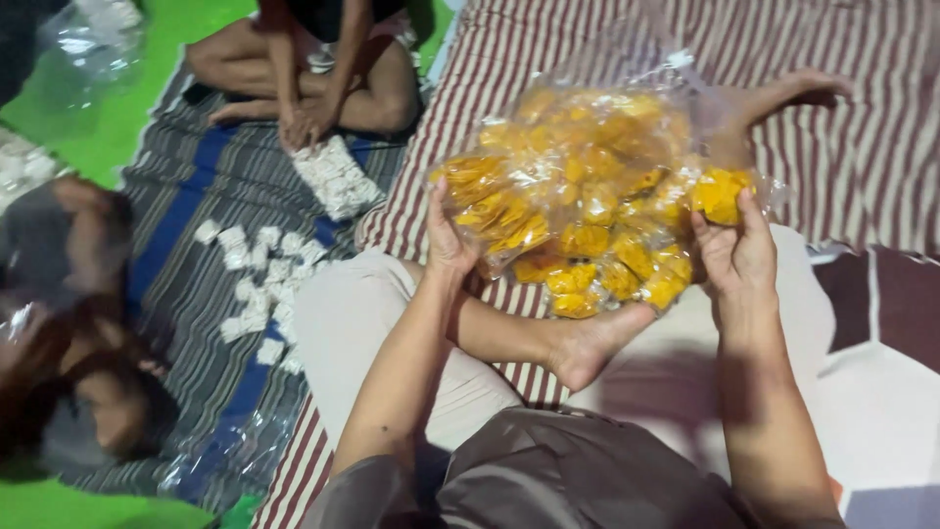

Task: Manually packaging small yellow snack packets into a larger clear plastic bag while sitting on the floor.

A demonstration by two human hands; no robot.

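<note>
Head view: both hands clasp a large clear plastic bag [597, 186] stuffed with small yellow packets. The left hand [447, 240] is closed on the bag's left side, thumb up its face; the right hand [736, 250] pinches the right edge, fingers curled around one packet. The bag hangs above the person's crossed legs and looks nearly full. Beyond, on a striped mat [196, 245], loose white packets [264, 284] lie unbagged near another seated person [313, 69].
</note>
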